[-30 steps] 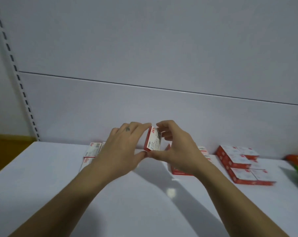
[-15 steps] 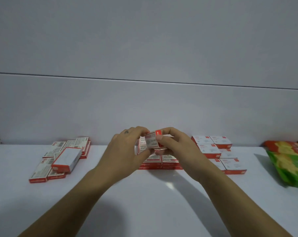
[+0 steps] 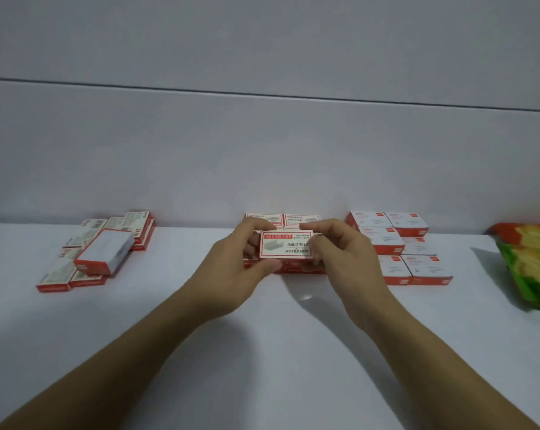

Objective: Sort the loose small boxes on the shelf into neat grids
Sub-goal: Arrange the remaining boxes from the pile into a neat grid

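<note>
1. Shelf (image 3: 271,361): white and flat, w/ a pale back panel (image 3: 262,150) standing along its back edge.
2. Loose pile (image 3: 60,271): near the back-left part of the shelf. Red-and-white small boxes lie at mixed angles, some overlapping. One top box (image 3: 104,254) rests tilted across the others, blank white face up.
3. Left hand (image 3: 231,274): fingers curled, gripping the left end of the held box, thumb at its near edge and fingertips over its far edge.
4. Held box (image 3: 286,248): up off the shelf between both hands, approx. mid shelf, just above the front of the centre grid. Long side runs left-right, printed face toward the camera, text upside down.
5. Centre grid (image 3: 301,219): at the back edge, mid shelf, mostly hidden by the hands. Two back-row boxes show side by side, touching; red front edges show under the hands.
6. Right hand (image 3: 346,262): pinches the right end of the held box, index finger on top, other fingers loosely curled.
7. Right grid (image 3: 399,246): right of centre, from the back edge forward. Boxes sit two across, three rows deep, touching and squared up.
8. Snack bag (image 3: 532,268): green, yellow and red, at the right edge, partly out of frame.
</note>
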Demonstrator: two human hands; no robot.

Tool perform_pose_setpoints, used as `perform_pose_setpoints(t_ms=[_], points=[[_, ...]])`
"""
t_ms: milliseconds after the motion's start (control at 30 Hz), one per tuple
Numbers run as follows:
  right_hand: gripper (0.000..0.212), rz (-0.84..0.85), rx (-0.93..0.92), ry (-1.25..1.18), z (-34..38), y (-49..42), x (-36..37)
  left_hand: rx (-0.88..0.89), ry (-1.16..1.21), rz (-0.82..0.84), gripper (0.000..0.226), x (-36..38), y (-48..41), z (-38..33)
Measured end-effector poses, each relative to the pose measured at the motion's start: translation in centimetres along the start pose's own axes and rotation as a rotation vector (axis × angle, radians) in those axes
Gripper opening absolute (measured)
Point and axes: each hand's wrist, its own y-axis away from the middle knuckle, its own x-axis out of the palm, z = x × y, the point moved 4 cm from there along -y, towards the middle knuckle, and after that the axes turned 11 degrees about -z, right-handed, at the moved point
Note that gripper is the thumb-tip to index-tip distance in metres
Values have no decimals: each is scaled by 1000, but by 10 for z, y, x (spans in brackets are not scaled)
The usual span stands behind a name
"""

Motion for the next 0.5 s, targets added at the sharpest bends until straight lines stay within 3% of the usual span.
perform_pose_setpoints(t_ms=[167, 267, 333, 400, 500], points=[[17, 74, 14, -32, 2, 4, -2, 20, 171, -40, 57, -6, 2, -7], [14, 112, 53, -115, 4, 7, -1, -134, 409, -86, 37, -1, 4, -11], [16, 114, 70, -142, 4, 9, 1, -181, 439, -131, 22, 1, 7, -13], [27, 116, 92, -165, 2, 12, 4, -160, 419, -158, 20, 3, 9, -16], [53, 158, 129, -220, -1, 16, 7, -102, 339, -62, 41, 7, 12, -19]])
